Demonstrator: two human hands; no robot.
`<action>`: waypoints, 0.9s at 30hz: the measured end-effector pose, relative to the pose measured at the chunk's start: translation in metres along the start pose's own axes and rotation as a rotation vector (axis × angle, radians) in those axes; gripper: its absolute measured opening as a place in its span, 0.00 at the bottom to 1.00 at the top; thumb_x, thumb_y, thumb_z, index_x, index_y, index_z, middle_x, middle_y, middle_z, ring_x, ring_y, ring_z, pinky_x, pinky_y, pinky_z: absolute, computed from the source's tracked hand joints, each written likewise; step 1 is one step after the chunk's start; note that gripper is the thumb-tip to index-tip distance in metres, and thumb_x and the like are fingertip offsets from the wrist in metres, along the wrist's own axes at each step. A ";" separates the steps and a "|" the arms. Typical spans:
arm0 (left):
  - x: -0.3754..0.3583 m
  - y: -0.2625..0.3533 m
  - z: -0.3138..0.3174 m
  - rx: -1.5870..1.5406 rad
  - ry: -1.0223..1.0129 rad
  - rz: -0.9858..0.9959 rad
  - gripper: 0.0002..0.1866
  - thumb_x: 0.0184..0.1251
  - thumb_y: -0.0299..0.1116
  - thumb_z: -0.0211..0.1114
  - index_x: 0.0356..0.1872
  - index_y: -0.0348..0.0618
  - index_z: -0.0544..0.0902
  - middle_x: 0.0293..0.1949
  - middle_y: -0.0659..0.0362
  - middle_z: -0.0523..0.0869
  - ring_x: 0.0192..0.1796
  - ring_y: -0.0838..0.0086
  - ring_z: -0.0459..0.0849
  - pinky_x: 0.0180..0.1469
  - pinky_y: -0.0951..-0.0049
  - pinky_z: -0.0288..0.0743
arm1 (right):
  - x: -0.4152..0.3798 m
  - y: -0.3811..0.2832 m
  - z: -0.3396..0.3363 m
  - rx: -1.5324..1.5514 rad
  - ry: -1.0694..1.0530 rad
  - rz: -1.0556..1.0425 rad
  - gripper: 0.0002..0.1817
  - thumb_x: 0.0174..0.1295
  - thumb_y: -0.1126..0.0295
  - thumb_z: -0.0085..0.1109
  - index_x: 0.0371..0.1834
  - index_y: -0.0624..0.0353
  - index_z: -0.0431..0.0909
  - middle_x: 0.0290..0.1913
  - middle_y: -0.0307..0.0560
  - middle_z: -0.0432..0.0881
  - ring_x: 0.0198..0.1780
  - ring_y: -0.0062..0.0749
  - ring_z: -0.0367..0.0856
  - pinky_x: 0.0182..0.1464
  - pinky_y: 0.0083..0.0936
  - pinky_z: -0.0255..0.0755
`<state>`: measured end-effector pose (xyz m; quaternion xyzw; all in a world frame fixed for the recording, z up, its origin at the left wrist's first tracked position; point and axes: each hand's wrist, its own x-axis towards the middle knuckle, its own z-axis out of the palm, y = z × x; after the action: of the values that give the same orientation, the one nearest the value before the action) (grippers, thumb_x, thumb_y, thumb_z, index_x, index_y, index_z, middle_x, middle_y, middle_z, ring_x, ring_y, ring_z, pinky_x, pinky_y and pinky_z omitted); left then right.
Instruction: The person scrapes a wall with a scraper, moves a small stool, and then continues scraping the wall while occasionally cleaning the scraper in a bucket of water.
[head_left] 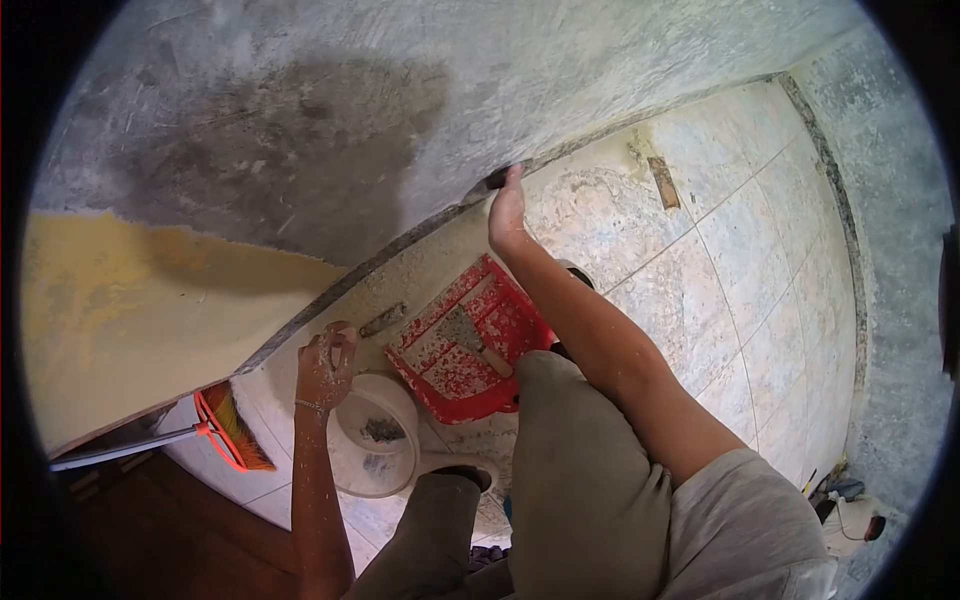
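Observation:
My right hand (pixel 507 215) reaches to the foot of the grey wall (pixel 480 110), its fingers closed round a dark flat tool (pixel 495 181) held against the wall's lower edge. Most of that tool is hidden. My left hand (pixel 325 368), speckled with pale bits, hangs beside the white bucket (pixel 408 425) with its fingers curled; whatever is in them cannot be made out. A red dustpan (pixel 465 408) covered in crumbs lies between my arms, bearing a trowel with a wooden handle (pixel 497 362). Near my left hand a narrow scraper (pixel 383 320) rests on the floor.
An orange broom (pixel 225 430) with a grey handle stands at the left, by the yellow part of the wall (pixel 150 320). A brown rectangular piece (pixel 663 183) lies on the dusty tiles (pixel 760 220). Several small items (pixel 848 515) sit at the lower right.

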<state>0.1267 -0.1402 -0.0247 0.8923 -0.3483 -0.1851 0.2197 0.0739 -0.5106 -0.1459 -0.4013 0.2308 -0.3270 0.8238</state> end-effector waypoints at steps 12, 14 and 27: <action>0.001 -0.002 0.004 -0.064 0.021 -0.042 0.15 0.78 0.42 0.58 0.55 0.45 0.81 0.38 0.52 0.89 0.44 0.60 0.88 0.54 0.58 0.72 | -0.002 -0.001 0.019 -0.162 0.150 -0.040 0.41 0.83 0.49 0.29 0.82 0.68 0.26 0.85 0.60 0.38 0.85 0.42 0.41 0.82 0.30 0.38; 0.001 0.000 0.003 -0.064 0.017 -0.046 0.16 0.78 0.43 0.58 0.55 0.45 0.81 0.38 0.52 0.89 0.45 0.61 0.88 0.54 0.59 0.71 | 0.008 -0.002 -0.008 -0.019 0.000 0.040 0.42 0.83 0.50 0.31 0.82 0.69 0.27 0.86 0.58 0.35 0.85 0.41 0.38 0.81 0.30 0.39; 0.001 -0.001 0.005 -0.067 0.005 -0.091 0.16 0.79 0.44 0.57 0.55 0.46 0.82 0.40 0.52 0.89 0.45 0.61 0.88 0.55 0.60 0.71 | -0.017 -0.031 0.054 -0.261 0.200 -0.050 0.40 0.83 0.51 0.30 0.82 0.70 0.30 0.85 0.58 0.39 0.84 0.38 0.39 0.83 0.31 0.32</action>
<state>0.1250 -0.1416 -0.0295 0.8998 -0.3003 -0.2044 0.2416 0.0862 -0.4855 -0.0878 -0.4760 0.3420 -0.3527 0.7294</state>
